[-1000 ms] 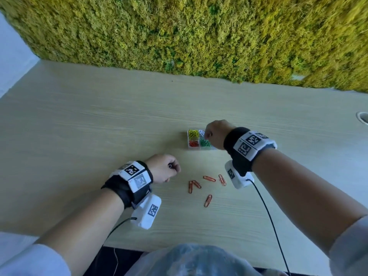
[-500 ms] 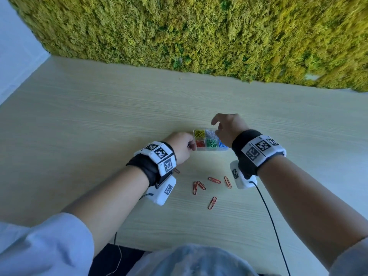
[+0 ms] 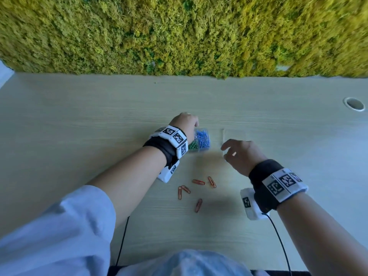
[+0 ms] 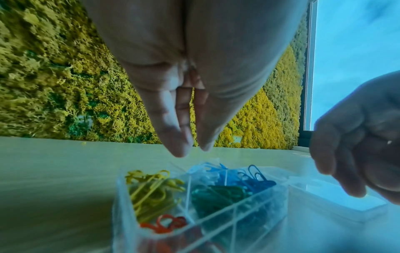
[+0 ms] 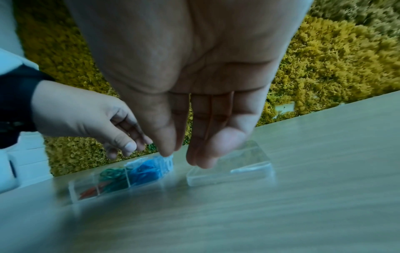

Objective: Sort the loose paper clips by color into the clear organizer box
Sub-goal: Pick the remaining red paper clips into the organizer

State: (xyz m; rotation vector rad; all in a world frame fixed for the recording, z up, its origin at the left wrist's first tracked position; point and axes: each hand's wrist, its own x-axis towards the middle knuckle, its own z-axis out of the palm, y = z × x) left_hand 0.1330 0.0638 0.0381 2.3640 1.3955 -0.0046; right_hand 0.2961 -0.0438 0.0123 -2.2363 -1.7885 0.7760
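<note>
The clear organizer box (image 3: pixel 199 150) stands uncovered mid-table, with yellow, blue, green and red clips in separate compartments (image 4: pixel 249 214). Its clear lid (image 3: pixel 234 134) lies flat just to the box's right (image 5: pixel 238 171). My left hand (image 3: pixel 192 126) hovers over the box's far left side, fingers pointing down (image 4: pixel 194 150) and nothing seen in them. My right hand (image 3: pixel 229 150) hangs open just above the lid's near edge (image 5: pixel 181 159), empty. Several loose orange-red paper clips (image 3: pixel 198 182) lie on the table nearer to me, between my wrists.
A wall of yellow-green moss (image 3: pixel 179 32) rises along the table's far edge. A round cable hole (image 3: pixel 354 104) is at the far right. Thin black cables (image 3: pixel 278 240) run from both wrist cameras toward the near table edge.
The lid has come off the box and now lies to its right. My right hand has moved right to the lid, and my left hand has reached further over the box.
</note>
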